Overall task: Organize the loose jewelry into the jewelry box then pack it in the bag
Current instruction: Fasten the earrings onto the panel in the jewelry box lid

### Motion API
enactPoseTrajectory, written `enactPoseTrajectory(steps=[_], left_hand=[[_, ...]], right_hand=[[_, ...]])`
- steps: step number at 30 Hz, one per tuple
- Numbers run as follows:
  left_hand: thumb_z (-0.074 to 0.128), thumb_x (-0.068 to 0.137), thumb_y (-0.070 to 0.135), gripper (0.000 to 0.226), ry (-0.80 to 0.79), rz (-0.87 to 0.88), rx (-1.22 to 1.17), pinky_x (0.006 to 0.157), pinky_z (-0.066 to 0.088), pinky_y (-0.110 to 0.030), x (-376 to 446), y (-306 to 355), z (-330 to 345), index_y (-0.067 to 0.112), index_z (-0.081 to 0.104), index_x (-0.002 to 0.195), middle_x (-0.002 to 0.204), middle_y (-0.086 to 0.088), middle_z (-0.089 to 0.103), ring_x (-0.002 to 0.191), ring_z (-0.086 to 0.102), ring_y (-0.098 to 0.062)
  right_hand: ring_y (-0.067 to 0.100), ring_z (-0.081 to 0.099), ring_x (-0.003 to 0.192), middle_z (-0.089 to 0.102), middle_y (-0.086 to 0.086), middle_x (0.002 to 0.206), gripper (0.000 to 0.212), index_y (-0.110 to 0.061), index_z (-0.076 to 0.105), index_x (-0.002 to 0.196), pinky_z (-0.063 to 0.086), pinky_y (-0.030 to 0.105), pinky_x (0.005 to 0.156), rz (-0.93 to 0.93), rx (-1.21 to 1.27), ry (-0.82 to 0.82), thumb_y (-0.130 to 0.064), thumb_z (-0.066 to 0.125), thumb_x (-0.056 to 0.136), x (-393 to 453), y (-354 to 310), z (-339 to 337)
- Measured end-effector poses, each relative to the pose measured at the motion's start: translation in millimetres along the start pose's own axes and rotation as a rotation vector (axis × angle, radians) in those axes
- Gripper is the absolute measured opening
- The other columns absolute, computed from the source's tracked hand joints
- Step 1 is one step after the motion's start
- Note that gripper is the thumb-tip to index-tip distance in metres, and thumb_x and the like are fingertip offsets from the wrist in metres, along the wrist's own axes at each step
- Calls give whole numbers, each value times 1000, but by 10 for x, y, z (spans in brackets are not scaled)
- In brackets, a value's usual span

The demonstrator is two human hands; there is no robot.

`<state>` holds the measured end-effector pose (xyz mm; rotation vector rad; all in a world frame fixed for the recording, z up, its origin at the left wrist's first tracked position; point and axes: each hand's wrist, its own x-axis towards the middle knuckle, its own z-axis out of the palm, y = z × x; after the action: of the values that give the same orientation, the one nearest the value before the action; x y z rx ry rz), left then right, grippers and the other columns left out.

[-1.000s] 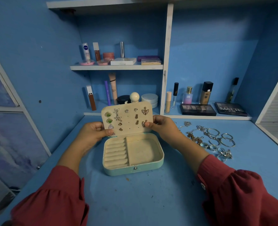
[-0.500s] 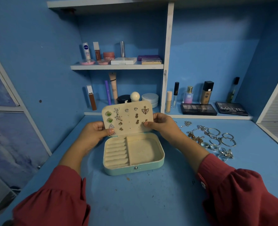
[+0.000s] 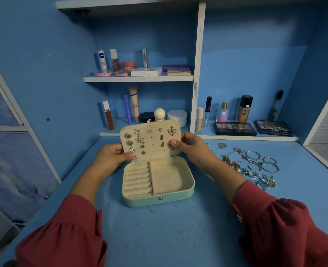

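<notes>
A mint-green jewelry box [image 3: 159,201] lies open on the blue desk, its cream interior showing ring rolls on the left and a bare compartment on the right. Its raised lid panel [image 3: 153,136] carries several stud earrings. My left hand [image 3: 109,158] grips the lid's left edge, thumb on the front. My right hand [image 3: 192,146] pinches the lid's right edge beside a small earring. Loose jewelry [image 3: 255,166], silver rings, bangles and chains, lies on the desk to the right of the box. No bag is in view.
Shelves behind the box hold cosmetics: bottles [image 3: 245,108], tubes, jars and two eyeshadow palettes [image 3: 234,129]. A white upright [image 3: 197,74] divides the shelving. The blue desk [image 3: 169,234] extends toward me between my red sleeves.
Both hands keep their hold on the lid; it has shifted only very slightly. The loose jewelry has not moved.
</notes>
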<state>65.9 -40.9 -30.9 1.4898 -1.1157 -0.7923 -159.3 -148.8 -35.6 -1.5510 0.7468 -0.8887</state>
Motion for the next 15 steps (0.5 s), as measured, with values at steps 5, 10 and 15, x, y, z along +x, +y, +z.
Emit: enactPoseTrajectory(steps=[5, 10, 15], left_hand=[[72, 73, -8, 33, 2, 57, -33, 68, 54, -14, -13, 70, -27, 12, 65, 98, 86, 2, 74, 79, 70, -6], [64, 83, -4, 21, 142, 225, -184, 56, 45, -8, -20, 196, 74, 13, 63, 94, 84, 3, 71, 68, 65, 2], [63, 83, -4, 15, 166, 244, -237, 54, 45, -9, -8, 206, 125, 10, 63, 90, 71, 9, 72, 63, 65, 1]], right_hand=[[16, 64, 87, 67, 2, 96, 17, -17, 62, 97, 54, 23, 76, -61, 106, 52, -18, 71, 83, 9, -106, 10], [15, 61, 87, 65, 7, 96, 7, -20, 63, 92, 53, 24, 75, -149, 135, 85, -19, 67, 87, 38, -178, 83], [15, 60, 82, 64, 5, 89, 9, -18, 60, 84, 51, 23, 69, -147, 173, 116, -14, 67, 88, 46, -199, 111]])
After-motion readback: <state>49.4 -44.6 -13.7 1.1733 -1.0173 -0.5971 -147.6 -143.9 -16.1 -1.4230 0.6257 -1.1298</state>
